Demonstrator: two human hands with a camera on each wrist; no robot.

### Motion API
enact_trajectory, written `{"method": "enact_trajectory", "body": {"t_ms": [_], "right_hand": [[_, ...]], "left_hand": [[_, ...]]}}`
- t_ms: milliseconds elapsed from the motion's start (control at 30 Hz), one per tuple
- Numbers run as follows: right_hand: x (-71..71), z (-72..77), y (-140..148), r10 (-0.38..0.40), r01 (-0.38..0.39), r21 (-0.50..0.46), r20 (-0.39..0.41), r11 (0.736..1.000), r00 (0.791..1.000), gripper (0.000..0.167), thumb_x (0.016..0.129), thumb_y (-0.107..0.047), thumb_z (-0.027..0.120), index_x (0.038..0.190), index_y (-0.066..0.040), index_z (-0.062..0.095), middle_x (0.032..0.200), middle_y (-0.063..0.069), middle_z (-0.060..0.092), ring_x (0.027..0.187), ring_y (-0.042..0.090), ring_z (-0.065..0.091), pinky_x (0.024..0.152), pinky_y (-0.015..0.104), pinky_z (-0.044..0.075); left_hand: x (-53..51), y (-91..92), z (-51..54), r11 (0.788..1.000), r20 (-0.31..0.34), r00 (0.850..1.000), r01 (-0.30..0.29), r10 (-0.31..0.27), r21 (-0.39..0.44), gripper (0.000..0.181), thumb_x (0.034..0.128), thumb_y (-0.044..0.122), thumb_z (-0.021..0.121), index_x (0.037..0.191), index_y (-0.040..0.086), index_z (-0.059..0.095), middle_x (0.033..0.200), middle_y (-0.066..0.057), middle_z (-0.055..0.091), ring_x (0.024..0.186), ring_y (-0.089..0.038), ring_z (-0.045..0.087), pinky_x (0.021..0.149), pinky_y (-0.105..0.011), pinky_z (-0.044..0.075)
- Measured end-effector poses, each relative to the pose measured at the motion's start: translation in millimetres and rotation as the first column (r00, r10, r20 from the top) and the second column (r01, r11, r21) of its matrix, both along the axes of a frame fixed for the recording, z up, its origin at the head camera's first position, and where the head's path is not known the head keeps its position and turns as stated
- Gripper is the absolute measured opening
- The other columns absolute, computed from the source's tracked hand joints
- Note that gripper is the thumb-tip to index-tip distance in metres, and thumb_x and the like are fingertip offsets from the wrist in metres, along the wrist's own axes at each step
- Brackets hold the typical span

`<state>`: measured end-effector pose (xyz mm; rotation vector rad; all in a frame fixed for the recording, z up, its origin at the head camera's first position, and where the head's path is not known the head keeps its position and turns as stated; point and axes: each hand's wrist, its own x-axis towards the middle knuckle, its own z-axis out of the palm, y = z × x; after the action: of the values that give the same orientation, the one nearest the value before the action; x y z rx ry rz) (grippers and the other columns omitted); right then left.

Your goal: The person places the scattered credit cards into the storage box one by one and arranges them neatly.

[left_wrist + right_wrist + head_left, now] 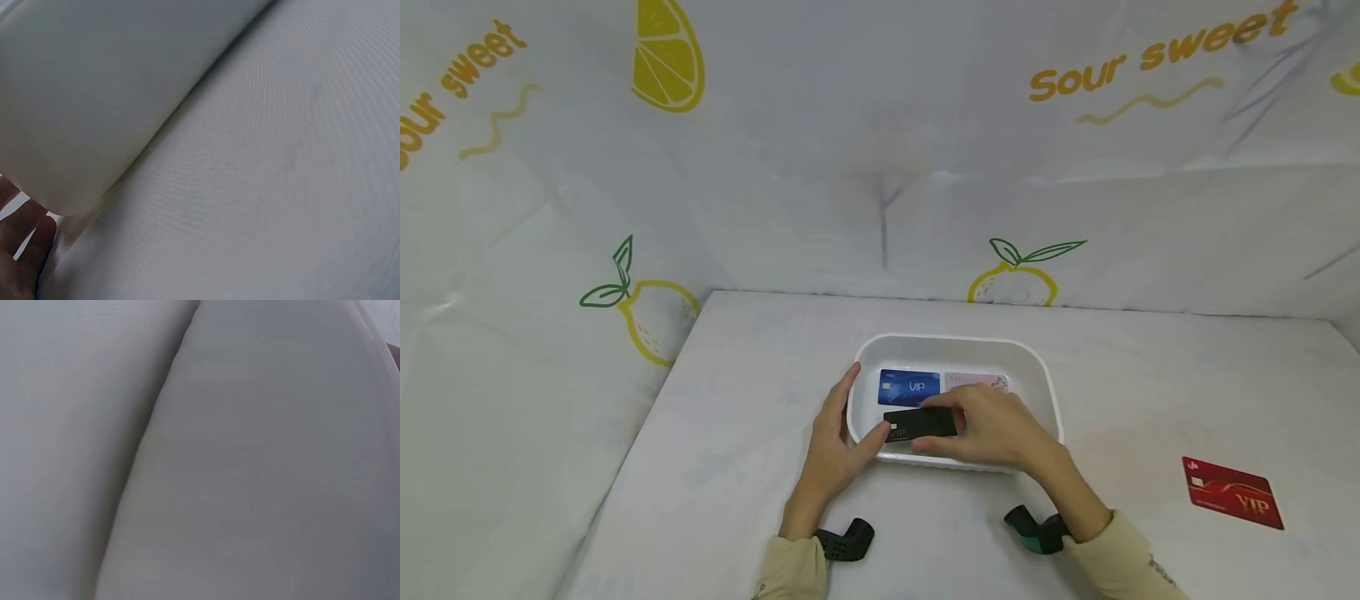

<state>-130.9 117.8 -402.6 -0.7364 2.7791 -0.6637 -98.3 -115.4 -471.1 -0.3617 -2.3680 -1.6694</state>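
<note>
A white tray (1048, 383) with rounded corners stands on the table. My right hand (1000, 425) reaches in over its front rim and pinches a black VIP card (917, 423) by its long edges. The left hand (831, 458) holds the tray's left end, fingers along the outer wall and thumb over the front rim, its tip at the black card's left end. Behind the black card, a blue VIP card (908, 387) and a pink card (973, 381) lie side by side in the tray. In the left wrist view, fingertips (42, 240) touch the tray wall (112, 81).
A red VIP card (1232, 492) lies on the white table (1120, 400) to the right of the tray. Behind the table hangs a white sheet (820, 233) printed with lemons. The right wrist view shows just the tray's outer wall (262, 456) and tabletop.
</note>
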Motion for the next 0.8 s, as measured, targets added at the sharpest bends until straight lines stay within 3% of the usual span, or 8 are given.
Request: {"method": "enact_trajectory", "body": {"t_ms": [400, 800], "right_hand": [[-5.8, 0.8, -6.2, 0.017, -0.018, 0.01, 0.119, 1.0, 0.993, 0.064, 0.08, -0.064, 0.076, 0.12, -0.014, 0.076, 0.057, -0.009, 0.051, 0.053, 0.006, 0.045, 0.049, 0.021, 0.031], [-6.4, -2.8, -7.1, 0.028, -0.028, -0.005, 0.12, 1.0, 0.992, 0.061, 0.08, -0.064, 0.076, 0.117, -0.015, 0.077, 0.058, -0.009, 0.051, 0.053, 0.005, 0.045, 0.049, 0.021, 0.032]], "left_hand": [[-0.7, 0.0, -0.8, 1.0, 0.001, 1.0, 0.007, -0.007, 0.005, 0.085, 0.0869, 0.024, 0.074, 0.159, 0.008, 0.033, 0.159, -0.018, 0.044, 0.142, -0.034, 0.051, 0.111, -0.052, 0.048], [-0.4, -0.4, -0.9, 1.0, 0.013, 1.0, 0.01, -0.01, 0.011, 0.085, 0.0874, 0.025, 0.074, 0.16, 0.009, 0.033, 0.159, -0.017, 0.044, 0.14, -0.033, 0.052, 0.11, -0.05, 0.05]]}}
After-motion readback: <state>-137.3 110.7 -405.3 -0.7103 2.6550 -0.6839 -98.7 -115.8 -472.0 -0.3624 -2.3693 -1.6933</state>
